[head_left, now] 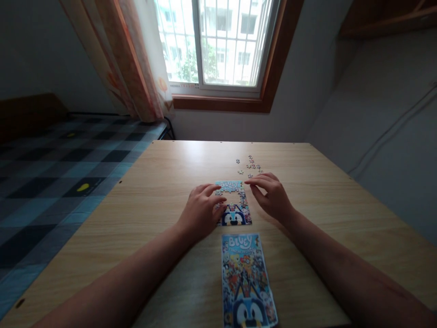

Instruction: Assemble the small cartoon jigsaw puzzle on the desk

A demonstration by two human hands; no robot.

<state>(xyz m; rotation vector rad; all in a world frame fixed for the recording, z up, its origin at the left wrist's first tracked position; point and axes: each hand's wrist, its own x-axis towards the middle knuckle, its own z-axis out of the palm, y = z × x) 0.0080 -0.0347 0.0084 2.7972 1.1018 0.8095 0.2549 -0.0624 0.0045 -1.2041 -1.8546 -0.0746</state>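
A partly assembled jigsaw puzzle [234, 222] lies on the table, with a gap in its middle where bare wood shows. Its picture has a blue cartoon dog at the bottom and lettering at the top. My left hand [204, 210] rests over the puzzle's left edge, fingers apart. Just off the upper right corner hovers my right hand [271, 195], its fingers stretched toward the puzzle and the thumb lower; no piece shows in it. Loose puzzle pieces [251, 165] are scattered beyond the right hand. Nearer to me lies a printed reference picture [246, 273] with the same design.
The wooden table [153, 191] reaches toward a barred window [228, 45]. At the left stands a bed with a checked cover [68, 182], below a patterned curtain [129, 59]. A cable [392, 125] runs along the right wall.
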